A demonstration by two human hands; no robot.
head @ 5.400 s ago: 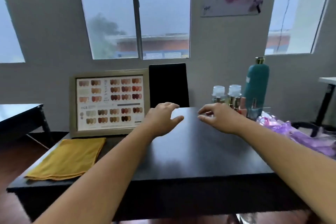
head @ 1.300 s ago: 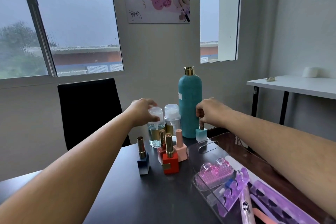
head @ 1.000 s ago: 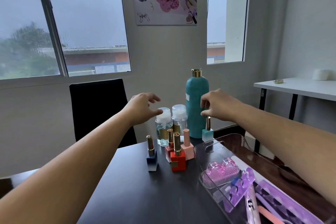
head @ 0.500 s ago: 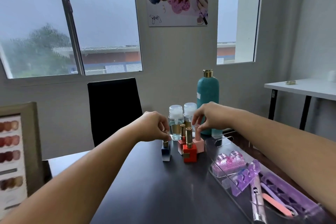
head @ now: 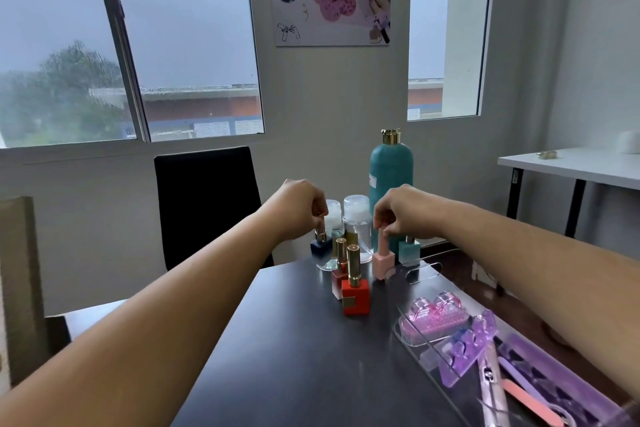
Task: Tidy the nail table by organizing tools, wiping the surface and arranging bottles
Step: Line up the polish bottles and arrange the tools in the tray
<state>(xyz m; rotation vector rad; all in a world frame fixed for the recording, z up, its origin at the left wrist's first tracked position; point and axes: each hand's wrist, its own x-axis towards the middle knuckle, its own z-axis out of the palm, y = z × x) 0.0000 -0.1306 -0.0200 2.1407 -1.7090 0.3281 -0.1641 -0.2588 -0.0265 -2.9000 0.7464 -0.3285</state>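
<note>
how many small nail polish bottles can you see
5: navy bottle held by the left hand, red bottle in front, darker red bottle just behind it, pink bottle held by the right hand, small teal bottle right of it. Others may hide behind hands.

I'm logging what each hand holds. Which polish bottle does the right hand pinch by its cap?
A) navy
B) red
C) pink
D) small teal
C: the right hand pinches the cap of the pink bottle, while the left hand holds the navy bottle.
</note>
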